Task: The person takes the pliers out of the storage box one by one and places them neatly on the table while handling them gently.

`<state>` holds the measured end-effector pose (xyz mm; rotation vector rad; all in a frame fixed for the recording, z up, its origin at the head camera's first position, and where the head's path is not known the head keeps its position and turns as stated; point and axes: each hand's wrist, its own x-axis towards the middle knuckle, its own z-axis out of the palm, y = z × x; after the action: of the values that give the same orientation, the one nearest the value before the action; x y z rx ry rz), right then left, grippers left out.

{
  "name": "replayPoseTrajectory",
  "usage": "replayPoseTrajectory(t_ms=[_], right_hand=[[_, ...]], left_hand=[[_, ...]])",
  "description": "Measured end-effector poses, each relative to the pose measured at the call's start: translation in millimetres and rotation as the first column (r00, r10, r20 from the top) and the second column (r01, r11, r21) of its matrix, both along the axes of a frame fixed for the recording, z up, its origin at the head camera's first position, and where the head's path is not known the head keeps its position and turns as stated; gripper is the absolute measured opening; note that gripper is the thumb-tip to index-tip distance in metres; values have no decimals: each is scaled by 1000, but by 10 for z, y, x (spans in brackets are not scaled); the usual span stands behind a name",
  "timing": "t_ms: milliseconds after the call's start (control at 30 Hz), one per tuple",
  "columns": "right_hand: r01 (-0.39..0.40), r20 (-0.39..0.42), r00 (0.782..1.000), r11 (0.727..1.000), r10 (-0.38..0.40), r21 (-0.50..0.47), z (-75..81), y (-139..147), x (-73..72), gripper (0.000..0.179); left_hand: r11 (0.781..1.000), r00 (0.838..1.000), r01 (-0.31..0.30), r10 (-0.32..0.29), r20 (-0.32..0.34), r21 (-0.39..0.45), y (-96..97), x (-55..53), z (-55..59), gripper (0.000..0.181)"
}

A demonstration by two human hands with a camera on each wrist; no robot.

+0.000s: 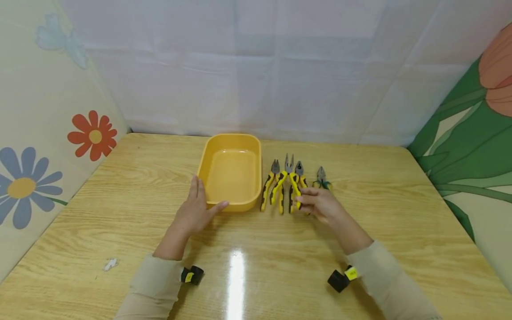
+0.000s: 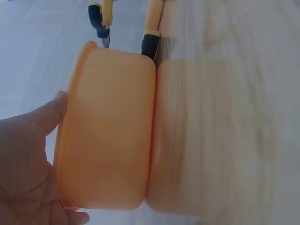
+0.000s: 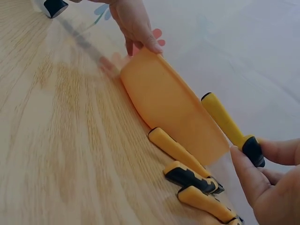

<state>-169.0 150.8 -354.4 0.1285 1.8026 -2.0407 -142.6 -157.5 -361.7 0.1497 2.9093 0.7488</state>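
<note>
A yellow plastic bin (image 1: 234,207) stands on the table, open side up. My left hand (image 1: 194,213) rests at its near left corner, thumb on the front rim and fairly straight fingers along the left wall; the left wrist view shows the thumb against the rim of the bin (image 2: 105,131). My right hand (image 1: 322,204) pinches one yellow and black handle of the long-nose pliers (image 1: 295,186), raised in the right wrist view above other handles. Beside them lie yellow-handled pliers (image 1: 266,191) on the left and blunt-nosed pliers (image 1: 299,168) on the right.
Green-handled pliers (image 1: 321,173) lie farther right, partly behind the right hand. A small white scrap (image 1: 110,264) lies at the table's left. White cloth (image 1: 256,89) hangs behind the table, with flower-printed panels (image 1: 24,186) at both sides.
</note>
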Motion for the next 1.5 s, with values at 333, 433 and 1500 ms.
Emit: replayPoseTrajectory(t_ms=[333, 433, 1500], right_hand=[[38, -11, 999, 999, -39, -13, -57, 124, 42, 48], [32, -13, 999, 999, -32, -8, -73, 159, 60, 50], [61, -12, 998, 997, -61, -52, -168, 646, 129, 60]], left_hand=[[1000, 1000, -1, 1, -15, -14, -8, -7, 6, 100], [1000, 1000, 0, 0, -9, -12, -7, -6, 6, 100], [1000, 1000, 2, -2, -21, -9, -2, -7, -16, 101]])
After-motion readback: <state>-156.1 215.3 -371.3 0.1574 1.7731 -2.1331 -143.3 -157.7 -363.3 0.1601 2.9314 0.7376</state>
